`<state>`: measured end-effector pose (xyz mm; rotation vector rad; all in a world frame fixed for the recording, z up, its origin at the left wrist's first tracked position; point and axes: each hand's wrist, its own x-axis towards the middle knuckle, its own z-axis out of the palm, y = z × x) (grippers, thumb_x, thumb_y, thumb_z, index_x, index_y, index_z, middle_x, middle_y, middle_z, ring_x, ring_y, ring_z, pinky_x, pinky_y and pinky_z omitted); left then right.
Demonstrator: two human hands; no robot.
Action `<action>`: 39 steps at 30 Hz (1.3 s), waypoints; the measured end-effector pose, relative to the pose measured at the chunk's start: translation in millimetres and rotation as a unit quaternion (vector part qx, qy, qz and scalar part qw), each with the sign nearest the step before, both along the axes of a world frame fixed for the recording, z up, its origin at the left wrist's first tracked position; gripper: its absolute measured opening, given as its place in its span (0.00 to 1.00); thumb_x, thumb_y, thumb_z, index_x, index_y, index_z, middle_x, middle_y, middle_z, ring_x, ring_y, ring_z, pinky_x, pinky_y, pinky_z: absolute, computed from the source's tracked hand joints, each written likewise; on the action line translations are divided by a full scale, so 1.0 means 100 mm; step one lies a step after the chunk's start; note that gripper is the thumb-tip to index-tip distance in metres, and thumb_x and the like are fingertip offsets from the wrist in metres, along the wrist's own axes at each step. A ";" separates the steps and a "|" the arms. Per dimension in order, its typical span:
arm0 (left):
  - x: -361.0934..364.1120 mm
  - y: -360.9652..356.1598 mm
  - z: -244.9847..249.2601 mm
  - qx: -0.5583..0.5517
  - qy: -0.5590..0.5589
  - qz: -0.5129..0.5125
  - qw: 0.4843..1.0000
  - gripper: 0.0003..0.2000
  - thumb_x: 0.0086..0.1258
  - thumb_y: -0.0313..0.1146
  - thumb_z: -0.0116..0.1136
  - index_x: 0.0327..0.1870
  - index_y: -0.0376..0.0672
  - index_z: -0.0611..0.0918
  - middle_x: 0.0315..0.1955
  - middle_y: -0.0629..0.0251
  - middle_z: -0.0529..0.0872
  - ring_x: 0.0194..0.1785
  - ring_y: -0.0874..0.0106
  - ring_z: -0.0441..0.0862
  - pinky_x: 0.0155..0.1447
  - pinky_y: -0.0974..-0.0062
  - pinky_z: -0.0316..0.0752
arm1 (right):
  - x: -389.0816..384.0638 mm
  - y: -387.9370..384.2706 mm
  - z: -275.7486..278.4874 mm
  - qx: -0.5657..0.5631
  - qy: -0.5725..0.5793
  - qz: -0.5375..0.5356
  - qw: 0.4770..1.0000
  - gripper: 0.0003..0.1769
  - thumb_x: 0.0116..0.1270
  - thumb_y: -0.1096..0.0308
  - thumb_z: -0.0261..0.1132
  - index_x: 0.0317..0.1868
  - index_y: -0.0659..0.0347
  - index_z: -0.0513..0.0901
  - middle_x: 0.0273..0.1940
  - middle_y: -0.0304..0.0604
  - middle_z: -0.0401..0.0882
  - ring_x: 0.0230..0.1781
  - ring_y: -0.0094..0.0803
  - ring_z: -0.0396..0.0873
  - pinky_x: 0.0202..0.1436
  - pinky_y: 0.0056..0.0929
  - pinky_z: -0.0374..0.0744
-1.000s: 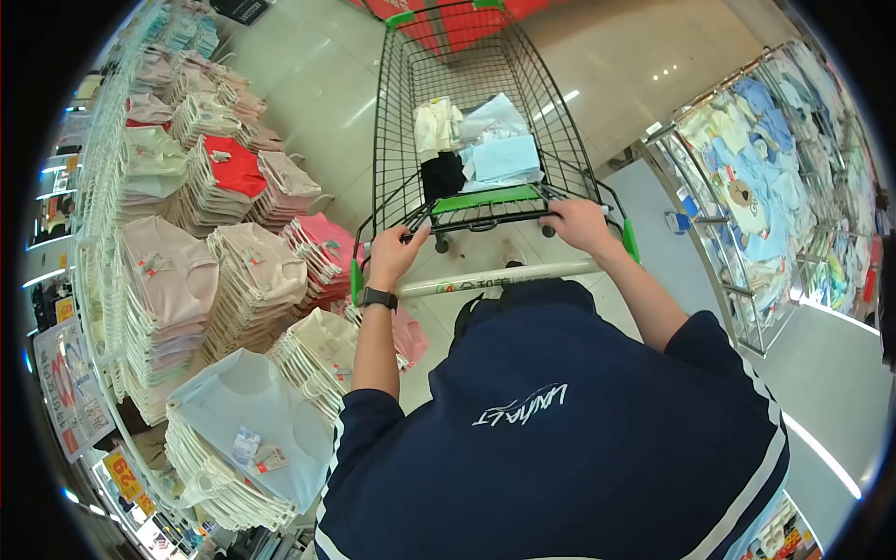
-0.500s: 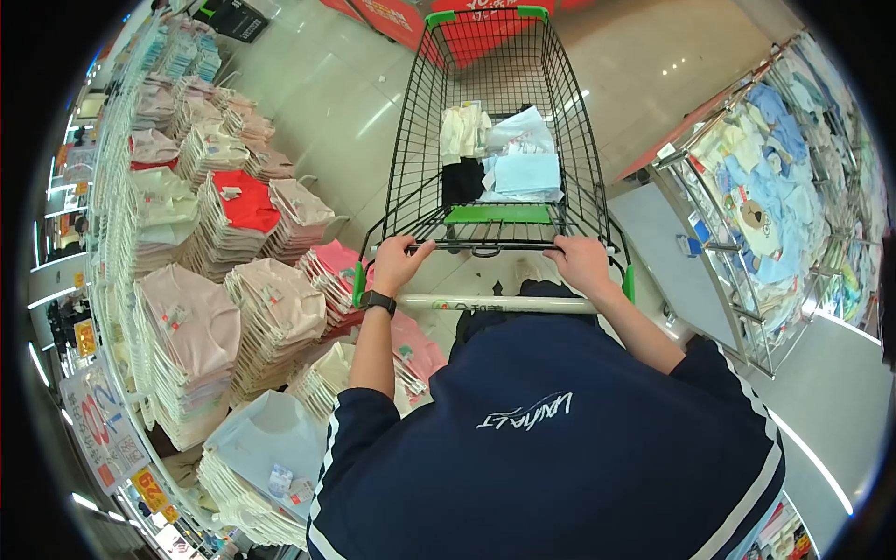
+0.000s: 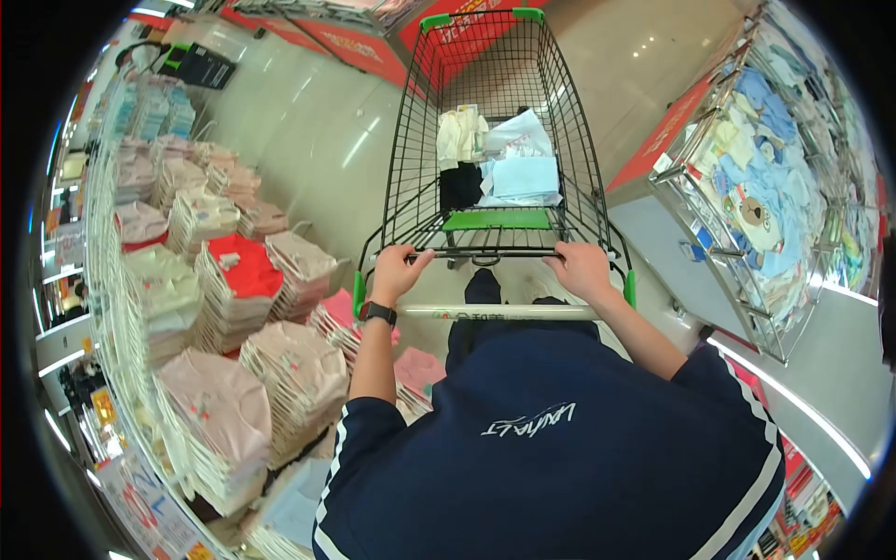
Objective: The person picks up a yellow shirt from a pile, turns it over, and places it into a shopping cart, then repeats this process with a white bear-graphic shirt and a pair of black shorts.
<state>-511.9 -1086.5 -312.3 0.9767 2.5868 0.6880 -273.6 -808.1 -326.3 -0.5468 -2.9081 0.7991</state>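
Note:
A black wire shopping cart point(image 3: 392, 187) with green corner pieces stands in front of me. My left hand point(image 3: 399, 273), with a dark watch on its wrist, is closed around the left part of the cart's black rear bar. Around the right part of the same bar, my right hand point(image 3: 581, 269) is closed too. The pale printed handle point(image 3: 523, 313) runs beneath my forearms. Inside the cart lie cream folded clothing point(image 3: 461, 136), a black folded item point(image 3: 460, 187) and light blue folded packages point(image 3: 523, 177).
Racks of hanging children's tops point(image 3: 215, 397) line the left side, close to the cart. At the right stands a metal bin point(image 3: 756, 210) full of clothes. A red-sided display point(image 3: 364, 47) lies ahead, beyond the shiny tiled floor point(image 3: 317, 140).
The cart and I have moved forward along the aisle. The left racks have slid back toward me, and more of the red display shows ahead. Both hands keep their grip.

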 end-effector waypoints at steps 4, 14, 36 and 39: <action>-0.33 0.10 0.03 -0.021 -0.025 -0.032 0.999 0.28 0.58 0.57 0.63 0.18 0.34 0.77 0.18 0.50 0.78 0.27 0.52 0.76 0.32 0.60 0.69 | -0.19 -0.02 0.07 -0.024 0.025 -0.039 0.999 0.20 0.56 0.51 0.68 0.21 0.59 0.77 0.20 0.44 0.78 0.24 0.45 0.78 0.29 0.42 0.74; -1.23 0.64 -0.05 -0.017 -0.045 -0.041 0.998 0.29 0.56 0.60 0.62 0.20 0.36 0.80 0.19 0.52 0.81 0.28 0.55 0.80 0.35 0.62 0.74 | -0.86 0.25 -0.13 0.009 -0.035 -0.098 0.995 0.16 0.55 0.55 0.68 0.24 0.58 0.77 0.20 0.45 0.78 0.25 0.45 0.79 0.28 0.43 0.75; -3.26 2.22 -0.14 -0.021 -0.077 -0.125 0.989 0.28 0.54 0.61 0.63 0.24 0.38 0.81 0.20 0.55 0.82 0.29 0.56 0.80 0.35 0.62 0.73 | -2.46 1.37 -0.30 0.009 -0.094 -0.185 0.978 0.17 0.58 0.52 0.65 0.25 0.57 0.80 0.21 0.48 0.80 0.26 0.48 0.80 0.29 0.44 0.75; -3.54 2.53 -0.17 -0.022 -0.063 -0.140 0.988 0.28 0.54 0.61 0.64 0.24 0.38 0.81 0.20 0.54 0.81 0.28 0.56 0.80 0.35 0.62 0.72 | -2.69 1.59 -0.32 -0.006 -0.101 -0.193 0.976 0.16 0.58 0.53 0.65 0.26 0.58 0.81 0.22 0.48 0.80 0.27 0.48 0.81 0.30 0.44 0.75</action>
